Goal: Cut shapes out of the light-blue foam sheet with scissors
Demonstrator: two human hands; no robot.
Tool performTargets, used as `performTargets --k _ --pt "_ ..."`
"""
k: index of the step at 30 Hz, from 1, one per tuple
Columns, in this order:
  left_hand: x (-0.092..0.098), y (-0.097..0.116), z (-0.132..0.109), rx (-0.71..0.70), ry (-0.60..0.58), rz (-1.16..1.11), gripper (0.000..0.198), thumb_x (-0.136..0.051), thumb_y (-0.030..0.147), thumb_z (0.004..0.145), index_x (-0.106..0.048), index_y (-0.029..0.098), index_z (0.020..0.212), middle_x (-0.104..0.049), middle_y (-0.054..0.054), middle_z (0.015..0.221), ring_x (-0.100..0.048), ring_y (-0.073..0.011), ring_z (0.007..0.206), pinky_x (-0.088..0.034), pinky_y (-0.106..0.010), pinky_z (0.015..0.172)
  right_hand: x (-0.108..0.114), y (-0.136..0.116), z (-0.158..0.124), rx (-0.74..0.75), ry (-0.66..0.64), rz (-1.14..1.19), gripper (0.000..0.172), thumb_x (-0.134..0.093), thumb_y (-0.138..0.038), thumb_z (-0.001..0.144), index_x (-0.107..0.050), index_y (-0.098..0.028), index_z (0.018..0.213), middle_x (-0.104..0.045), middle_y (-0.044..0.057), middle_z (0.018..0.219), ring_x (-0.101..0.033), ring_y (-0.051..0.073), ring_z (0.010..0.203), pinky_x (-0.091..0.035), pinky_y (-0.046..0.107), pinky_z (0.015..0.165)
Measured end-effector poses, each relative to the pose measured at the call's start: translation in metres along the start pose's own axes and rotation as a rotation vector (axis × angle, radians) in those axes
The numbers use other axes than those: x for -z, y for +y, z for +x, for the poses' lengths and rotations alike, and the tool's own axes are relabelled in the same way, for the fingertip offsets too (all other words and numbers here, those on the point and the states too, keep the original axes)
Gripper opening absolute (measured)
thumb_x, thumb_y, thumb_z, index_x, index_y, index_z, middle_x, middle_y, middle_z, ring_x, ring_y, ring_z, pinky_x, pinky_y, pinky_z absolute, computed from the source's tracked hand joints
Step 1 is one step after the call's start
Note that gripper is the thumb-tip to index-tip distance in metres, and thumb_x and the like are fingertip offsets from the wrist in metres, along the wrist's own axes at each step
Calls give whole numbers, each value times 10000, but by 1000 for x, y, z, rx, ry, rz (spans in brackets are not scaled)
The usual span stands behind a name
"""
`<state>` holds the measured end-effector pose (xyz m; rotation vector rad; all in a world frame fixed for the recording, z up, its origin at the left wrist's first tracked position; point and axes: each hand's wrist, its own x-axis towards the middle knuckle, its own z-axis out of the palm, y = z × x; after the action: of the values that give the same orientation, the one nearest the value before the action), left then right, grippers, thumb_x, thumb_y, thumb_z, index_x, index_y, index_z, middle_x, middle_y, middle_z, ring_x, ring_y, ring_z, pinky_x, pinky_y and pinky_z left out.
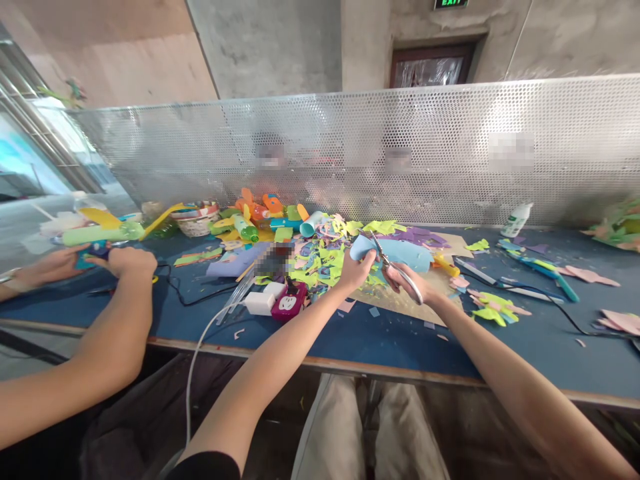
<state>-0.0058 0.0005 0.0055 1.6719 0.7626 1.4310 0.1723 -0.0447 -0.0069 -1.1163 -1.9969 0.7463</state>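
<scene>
My left hand (pixel 354 269) pinches the left edge of a light blue foam sheet (pixel 400 253) held just above the table. My right hand (pixel 407 280) grips a pair of metal scissors (pixel 387 261) whose blades point up and left into the blue sheet. Under both hands lies a brown cardboard sheet (pixel 400 303) strewn with small scraps. To the left sits a heap of green, yellow and purple foam offcuts (pixel 320 257).
A co-worker's arms (pixel 115 300) reach onto the blue table (pixel 350 340) at left, hands (pixel 127 261) on a small object. A white adapter (pixel 259 303) and magenta power strip (pixel 289 301) lie near me. A perforated metal screen (pixel 450 147) stands behind; a white bottle (pixel 517 219) stands far right.
</scene>
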Motion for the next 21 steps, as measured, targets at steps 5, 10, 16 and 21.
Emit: performTargets --k 5,10,16,21 --pt "1 2 0 -13 -30 -13 347 -555 435 849 -576 174 622 -439 30 496 -411 -93 471 -327 -245 500 0 -4 0 -3 11 -23 595 -330 -747 876 -443 -226 612 -526 21 545 -499 170 512 -415 312 545" --pt "2 3 -1 -35 -51 -53 356 -537 435 869 -563 174 629 -411 31 502 -396 -94 474 -316 -255 500 -3 -12 4 -164 118 -41 593 -432 -723 854 -393 -227 531 -399 -25 402 -409 128 393 -352 287 459" --pt "0 6 0 -79 -82 -95 379 -487 432 905 -553 173 637 -399 29 514 -404 -97 494 -335 -264 534 -4 -4 11 -164 285 48 535 -529 -689 828 -437 -219 588 -441 -26 448 -424 128 422 -340 273 449" --pt "0 5 1 -38 -76 -139 364 -502 434 887 -530 173 635 -447 22 558 -456 -98 540 -399 -248 577 -4 1 13 -152 406 108 457 -563 -626 835 -479 -219 645 -477 -27 508 -459 140 470 -366 277 488"
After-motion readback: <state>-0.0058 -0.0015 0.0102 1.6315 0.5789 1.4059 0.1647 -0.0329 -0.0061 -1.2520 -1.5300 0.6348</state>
